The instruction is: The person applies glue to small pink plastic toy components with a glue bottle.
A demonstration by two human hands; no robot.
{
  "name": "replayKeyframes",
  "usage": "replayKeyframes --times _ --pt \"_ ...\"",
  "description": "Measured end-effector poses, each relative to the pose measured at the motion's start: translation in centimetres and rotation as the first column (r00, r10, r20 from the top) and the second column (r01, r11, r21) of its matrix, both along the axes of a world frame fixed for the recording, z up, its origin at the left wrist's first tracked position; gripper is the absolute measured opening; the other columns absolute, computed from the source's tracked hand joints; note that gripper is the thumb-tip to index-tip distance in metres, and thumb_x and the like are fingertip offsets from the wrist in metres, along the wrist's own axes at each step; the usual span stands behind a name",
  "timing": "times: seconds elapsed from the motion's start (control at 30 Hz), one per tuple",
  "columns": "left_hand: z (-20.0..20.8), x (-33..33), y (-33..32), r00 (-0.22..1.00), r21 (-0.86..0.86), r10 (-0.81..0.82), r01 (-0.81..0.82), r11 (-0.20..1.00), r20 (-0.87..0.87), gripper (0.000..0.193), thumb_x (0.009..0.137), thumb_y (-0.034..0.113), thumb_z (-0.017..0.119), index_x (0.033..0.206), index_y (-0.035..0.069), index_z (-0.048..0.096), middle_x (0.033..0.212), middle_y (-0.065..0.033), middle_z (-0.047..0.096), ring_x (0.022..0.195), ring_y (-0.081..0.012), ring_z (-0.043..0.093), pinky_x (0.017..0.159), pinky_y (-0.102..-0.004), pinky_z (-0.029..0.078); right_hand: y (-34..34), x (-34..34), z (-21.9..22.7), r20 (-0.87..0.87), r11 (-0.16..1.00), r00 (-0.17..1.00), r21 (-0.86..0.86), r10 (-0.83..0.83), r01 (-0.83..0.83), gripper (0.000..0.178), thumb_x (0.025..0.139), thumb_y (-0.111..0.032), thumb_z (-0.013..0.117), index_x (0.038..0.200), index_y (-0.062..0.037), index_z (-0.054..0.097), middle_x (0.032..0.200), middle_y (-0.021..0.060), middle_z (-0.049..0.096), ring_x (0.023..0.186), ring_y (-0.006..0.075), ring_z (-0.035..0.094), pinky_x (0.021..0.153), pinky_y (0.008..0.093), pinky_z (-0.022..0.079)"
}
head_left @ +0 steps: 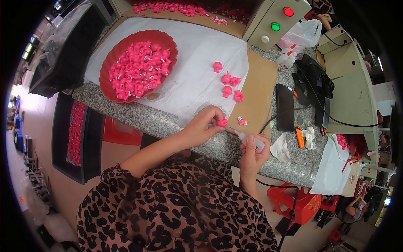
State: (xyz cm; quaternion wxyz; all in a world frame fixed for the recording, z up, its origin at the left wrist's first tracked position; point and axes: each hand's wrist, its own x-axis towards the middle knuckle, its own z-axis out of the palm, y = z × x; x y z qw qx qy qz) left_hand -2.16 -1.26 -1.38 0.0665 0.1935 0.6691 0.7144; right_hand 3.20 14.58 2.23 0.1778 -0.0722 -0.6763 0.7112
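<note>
Left hand [205, 126] pinches a pink piece [222, 122]; right hand [254, 157] grips a small bottle [243, 137], its tip [232, 129] apparently near. A too strong squeeze could flood the piece.

No words or numbers can be read. The small bottle [260, 145] right of centre and the white bottle [286, 61] at upper right show coloured marks, too small to make out.

I look through a head-worn fisheye, down and forward at the worktop [299, 167]; close by, the left hand [205, 125] sits mid-view, the right hand [253, 156] at four o'clock, the wearer's shirt [180, 201] at six.
</note>
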Motion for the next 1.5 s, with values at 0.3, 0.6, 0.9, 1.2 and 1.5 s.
replayKeyframes --times 0.3,0.6,0.9,1.2,1.5 --pt "0.4 0.1 0.2 0.995 -0.102 0.055 -0.063 0.993 -0.083 0.024 0.07 -0.002 0.06 0.084 0.004 0.041 0.087 -0.0063 0.045 0.075 -0.0151 0.047 0.064 -0.0247 0.041 -0.1 0.2 0.1 -0.032 0.999 0.999 0.039 0.02 -0.019 0.013 0.08 -0.011 0.056 0.084 -0.0017 0.047 0.08 0.0035 0.046 0.053 0.0078 0.048 0.044 0.0161 0.037" --pt "0.4 0.1 0.2 0.997 -0.081 0.048 -0.053 0.995 -0.064 0.024 0.071 -0.002 0.059 0.085 0.004 0.041 0.089 -0.0066 0.046 0.077 -0.0134 0.048 0.066 -0.0245 0.042 1.4 -0.3 -0.1 0.007 0.876 0.994 -0.472 0.113 -0.096 0.021 0.08 -0.013 0.057 0.093 0.0011 0.048 0.086 0.0095 0.052 0.061 0.0119 0.053 0.05 0.0165 0.04" --pt "1.2 0.1 -0.6 0.976 0.163 -0.098 0.067 0.984 0.192 0.022 0.076 -0.002 0.057 0.086 0.005 0.039 0.089 -0.002 0.047 0.081 -0.0054 0.047 0.067 -0.0195 0.042 3.4 -0.7 1.4 0.234 0.727 0.94 -0.687 0.246 -0.019 0.034 0.075 -0.009 0.061 0.107 -0.008 0.048 0.092 0.0054 0.058 0.085 0.016 0.054 0.063 0.0253 0.043" --pt "2.0 0.2 -0.8 0.924 0.287 -0.229 0.14 0.948 0.306 0.018 0.079 0.001 0.055 0.086 0.005 0.039 0.087 -0.0004 0.046 0.081 -0.0046 0.047 0.065 -0.0177 0.041 4.7 -1.4 1.7 0.256 0.926 0.963 -0.378 0.08 0.023 0.027 0.074 -0.006 0.062 0.098 -0.0038 0.051 0.078 0.0026 0.055 0.064 0.0103 0.051 0.056 0.0232 0.04" --pt "1.6 0.5 -0.6 0.924 0.281 -0.232 0.145 0.949 0.305 0.019 0.079 0.003 0.056 0.087 0.005 0.039 0.088 -0.0004 0.046 0.081 -0.0051 0.048 0.066 -0.0181 0.042 3.6 -3.3 0.4 0.306 0.745 0.949 0.649 -0.071 -0.153 0.026 0.069 -0.019 0.066 0.083 -0.0012 0.055 0.072 0.0101 0.058 0.065 0.0188 0.056 0.057 0.0277 0.042"
